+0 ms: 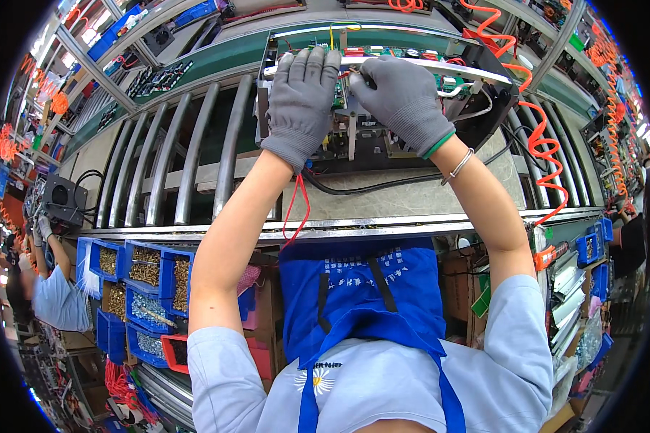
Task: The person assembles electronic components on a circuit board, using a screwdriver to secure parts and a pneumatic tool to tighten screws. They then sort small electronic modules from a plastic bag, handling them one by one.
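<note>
An open black metal chassis with green circuit boards and wiring inside lies in front of me on the work line. A pale metal bar runs across its top. My left hand, in a grey glove, lies flat over the bar's left part with its fingers stretched out. Just right of it, my gloved right hand is closed, thumb and fingers bent together at the bar. Whatever it pinches is too small and covered to name. A yellow-green wire rises behind my left fingertips. A black cable curves along the chassis front.
Metal rollers extend on both sides. An orange coiled hose hangs at right, above an orange-bodied tool. Blue bins of screws stand at lower left. Another person's sleeve shows at far left.
</note>
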